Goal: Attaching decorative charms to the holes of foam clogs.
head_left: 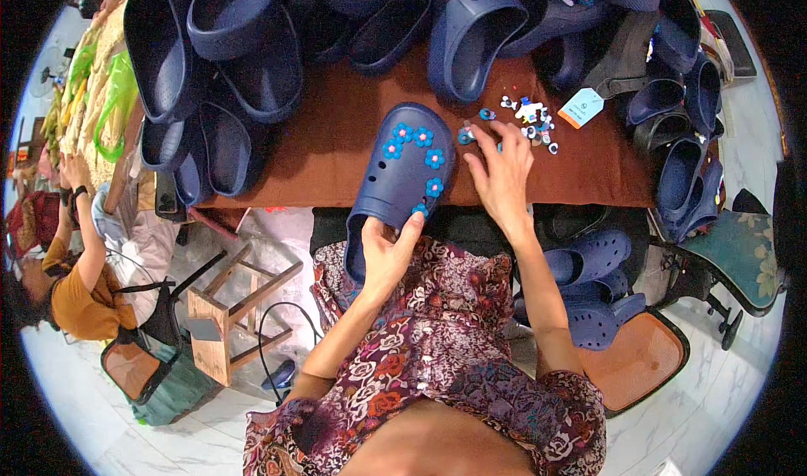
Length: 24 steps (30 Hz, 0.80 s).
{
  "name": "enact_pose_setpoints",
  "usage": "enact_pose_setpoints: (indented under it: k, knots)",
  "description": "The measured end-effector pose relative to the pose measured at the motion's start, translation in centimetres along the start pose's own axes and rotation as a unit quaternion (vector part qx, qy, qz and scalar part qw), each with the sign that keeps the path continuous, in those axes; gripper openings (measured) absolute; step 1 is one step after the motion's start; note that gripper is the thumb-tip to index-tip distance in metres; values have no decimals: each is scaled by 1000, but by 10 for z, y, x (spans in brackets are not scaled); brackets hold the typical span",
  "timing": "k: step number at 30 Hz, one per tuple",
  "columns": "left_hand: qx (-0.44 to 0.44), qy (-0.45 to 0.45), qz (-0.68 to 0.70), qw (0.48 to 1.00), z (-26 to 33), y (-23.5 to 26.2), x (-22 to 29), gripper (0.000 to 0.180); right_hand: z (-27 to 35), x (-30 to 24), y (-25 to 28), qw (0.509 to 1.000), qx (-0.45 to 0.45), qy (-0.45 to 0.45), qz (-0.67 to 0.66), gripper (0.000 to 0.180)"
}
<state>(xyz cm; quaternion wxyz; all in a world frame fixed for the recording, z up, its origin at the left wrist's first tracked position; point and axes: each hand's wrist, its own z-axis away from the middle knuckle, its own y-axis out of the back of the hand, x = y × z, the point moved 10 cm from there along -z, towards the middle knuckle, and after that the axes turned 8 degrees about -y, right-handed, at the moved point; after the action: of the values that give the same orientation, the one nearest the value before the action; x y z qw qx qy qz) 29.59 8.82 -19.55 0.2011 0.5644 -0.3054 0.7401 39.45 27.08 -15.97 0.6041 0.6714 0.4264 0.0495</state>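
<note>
In my left hand (387, 253) is a navy clog (387, 169), gripped at its heel opening with the thumb on the outer side. Blue flower charms (435, 158) with pink centres curve over its toe and down its right side; several bare holes show on its left. My right hand (507, 169) reaches over the table just right of the clog, its fingers apart. The index fingertip touches or hovers at a small blue-and-white charm (466, 133); I cannot tell which. Beyond those fingers lies a loose pile of small white, blue and black charms (531, 113).
Navy clogs (244, 22) are heaped along the far and left sides of the brown-covered table (319, 148), with more clogs (685, 169) at right. A tag (582, 108) lies by the charms. Below are blue clogs (588, 308), a wooden stool (214, 325) and chairs. Another person (84, 295) works at far left.
</note>
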Motion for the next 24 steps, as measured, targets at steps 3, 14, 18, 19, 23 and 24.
enact_pose_setpoints:
  k: [3,14,18,19,23,24]
  knots:
    - [15,-10,11,1000,-1,3,2,41,6,-7,-8,999,-19,9,-25,35]
    - [28,12,14,999,-4,8,-5,40,6,72,33,983,155,-96,34,60]
    - [38,26,4,999,-3,8,-3,40,0,82,22,990,89,-100,-53,52]
    - [34,12,12,999,-3,9,-3,41,1,81,22,990,89,-100,-54,52]
    - [70,-20,-9,997,-5,14,-2,35,0,43,8,995,8,-20,-94,22]
    - [71,-20,-10,997,-4,15,-1,35,1,38,5,993,-7,-7,-117,22]
